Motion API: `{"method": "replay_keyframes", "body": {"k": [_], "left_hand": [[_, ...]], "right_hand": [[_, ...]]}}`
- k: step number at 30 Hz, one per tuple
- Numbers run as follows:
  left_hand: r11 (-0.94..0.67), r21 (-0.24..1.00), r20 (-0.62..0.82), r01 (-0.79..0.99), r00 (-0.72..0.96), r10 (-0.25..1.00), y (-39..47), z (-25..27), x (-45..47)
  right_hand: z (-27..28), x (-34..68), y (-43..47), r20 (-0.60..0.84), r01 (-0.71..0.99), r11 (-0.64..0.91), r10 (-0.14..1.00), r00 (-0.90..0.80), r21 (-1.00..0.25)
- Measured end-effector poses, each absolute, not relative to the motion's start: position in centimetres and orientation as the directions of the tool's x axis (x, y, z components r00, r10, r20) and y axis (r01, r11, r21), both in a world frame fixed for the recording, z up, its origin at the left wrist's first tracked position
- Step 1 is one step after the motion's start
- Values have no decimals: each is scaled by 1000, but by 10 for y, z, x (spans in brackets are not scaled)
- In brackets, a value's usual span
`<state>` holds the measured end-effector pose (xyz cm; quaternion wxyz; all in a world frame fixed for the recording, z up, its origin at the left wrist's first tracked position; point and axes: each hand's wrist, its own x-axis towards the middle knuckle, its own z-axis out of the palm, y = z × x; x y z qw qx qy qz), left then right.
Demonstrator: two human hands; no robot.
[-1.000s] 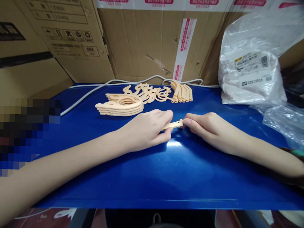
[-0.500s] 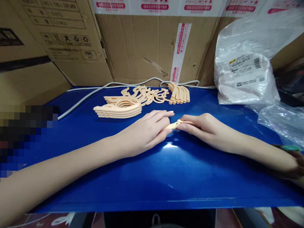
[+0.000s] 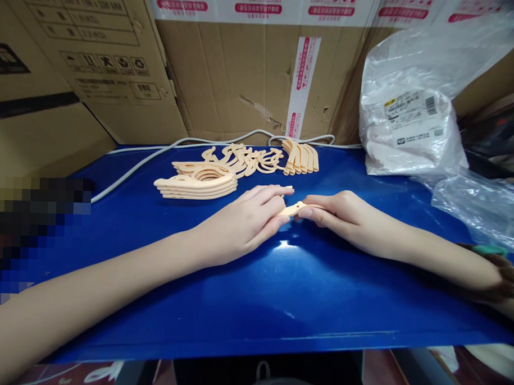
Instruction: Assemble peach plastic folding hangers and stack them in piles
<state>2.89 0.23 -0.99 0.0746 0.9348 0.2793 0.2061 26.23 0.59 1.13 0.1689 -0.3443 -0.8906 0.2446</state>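
Note:
Over the middle of the blue table my left hand (image 3: 256,220) is closed around a beige plastic hanger arm (image 3: 290,209), whose holed end sticks out past the thumb. My right hand (image 3: 340,213) pinches a thin beige hanger piece (image 3: 316,206) between thumb and fingers. The two pieces meet at the hole; whether they are joined I cannot tell. Behind my left hand lies a stack of folded beige hangers (image 3: 198,185). Loose hanger hooks (image 3: 252,158) are heaped further back, beside a row of curved hanger arms (image 3: 301,157).
Cardboard boxes (image 3: 244,74) wall off the back and left of the blue table (image 3: 253,304). A white cable (image 3: 157,150) runs along the rear. A clear plastic bag (image 3: 415,119) stands at the back right, with crumpled plastic (image 3: 479,206) near my right forearm.
The view has shifted slightly. At the meeting point, the small raised end by my right fingertips now sits lower against the holed arm. Both hands keep their grips.

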Motion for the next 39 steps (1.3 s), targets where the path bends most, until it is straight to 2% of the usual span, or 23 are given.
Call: {"method": "replay_keyframes", "body": {"k": [13,27,33,39], "left_hand": [[-847,224,333,482,779,531,2,-9,29],[-852,205,312,481,793,523,2,-11,30],[-854,220,294,472,803,519,1,-9,29],[-854,223,279,470,809,518,2,-9,28]], "right_hand": [[4,266,5,128,683,724,690,-713,-100],[-2,268,5,290,587,765,517,-805,267],[-1,269,6,338,544,774,443,-830,323],[-1,270,6,312,555,780,471,-825,289]]}}
